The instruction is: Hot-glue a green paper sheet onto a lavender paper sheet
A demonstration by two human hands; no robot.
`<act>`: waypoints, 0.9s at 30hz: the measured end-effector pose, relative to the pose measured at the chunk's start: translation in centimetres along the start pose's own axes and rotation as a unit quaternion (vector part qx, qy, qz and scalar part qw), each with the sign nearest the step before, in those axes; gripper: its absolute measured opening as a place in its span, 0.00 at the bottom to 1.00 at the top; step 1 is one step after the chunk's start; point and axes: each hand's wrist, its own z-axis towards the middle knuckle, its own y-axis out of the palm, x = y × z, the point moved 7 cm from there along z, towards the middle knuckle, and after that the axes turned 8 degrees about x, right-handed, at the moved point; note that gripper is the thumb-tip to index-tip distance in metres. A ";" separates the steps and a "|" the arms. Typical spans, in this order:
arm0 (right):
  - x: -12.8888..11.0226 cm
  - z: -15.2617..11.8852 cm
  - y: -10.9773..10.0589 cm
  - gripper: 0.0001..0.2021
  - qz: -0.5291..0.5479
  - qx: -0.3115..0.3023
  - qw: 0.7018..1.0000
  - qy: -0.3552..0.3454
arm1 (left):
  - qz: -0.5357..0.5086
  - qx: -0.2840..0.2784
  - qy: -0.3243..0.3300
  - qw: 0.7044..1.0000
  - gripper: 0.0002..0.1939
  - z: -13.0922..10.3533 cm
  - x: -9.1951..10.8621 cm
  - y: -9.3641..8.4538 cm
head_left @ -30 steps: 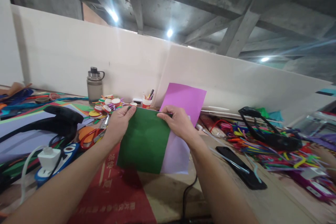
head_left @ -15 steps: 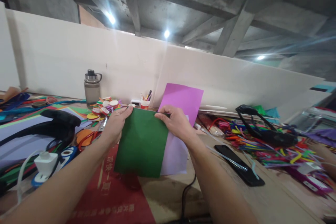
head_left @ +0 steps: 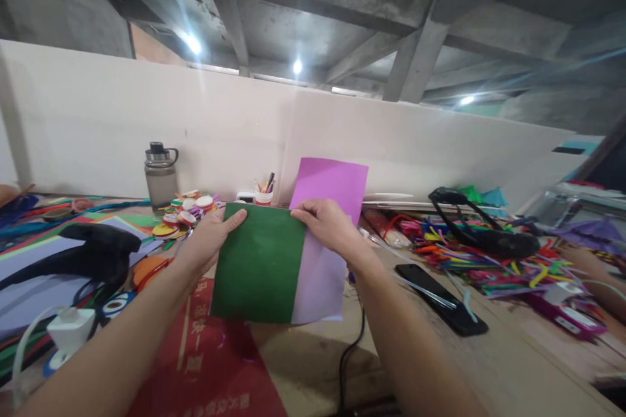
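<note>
A dark green sheet of paper [head_left: 258, 264] is held up in front of me over the table. My left hand [head_left: 211, 233] pinches its upper left edge, thumb on the near face. With thumb and bent fingers, my right hand [head_left: 323, 225] grips the top edge near the upper right corner. A pale lilac sheet [head_left: 320, 280] shows behind the green one on the right, below my right hand; whether that hand also holds it I cannot tell. Behind them, a bright purple sheet [head_left: 332, 181] leans up against the white board.
At the back stand a water bottle [head_left: 161, 179] and a cup of pens [head_left: 264, 195]. Ribbon spools [head_left: 183, 214] lie beside the bottle. A black phone [head_left: 440, 300] and colourful pipe cleaners [head_left: 469, 254] are at right, with another person's arm [head_left: 599, 273] beyond. A white charger [head_left: 71, 327] sits at left.
The view has shifted slightly. The green sheet has turned a little more upright and squarer to me, its top left corner now showing beside my left thumb. Both hands keep their grip.
</note>
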 end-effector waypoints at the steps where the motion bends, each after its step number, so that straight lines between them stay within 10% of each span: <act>1: 0.2 0.0 -0.1 0.13 -0.004 -0.005 1.000 0.004 | -0.001 0.001 0.001 1.000 0.21 0.0 -0.1 -0.1; 8: 1.4 -0.1 -1.6 0.11 -0.004 -0.012 0.999 0.042 | -0.025 0.018 -0.001 1.000 0.19 -0.3 -0.3 -0.2; 20: -4.7 -2.1 1.5 0.11 -0.097 0.133 0.984 -0.073 | 0.244 0.056 0.139 0.958 0.25 -3.3 2.5 1.7; 27: -3.4 -1.5 -1.6 0.08 -0.073 0.118 0.989 -0.039 | 0.154 0.075 0.105 0.980 0.23 -3.3 2.2 0.2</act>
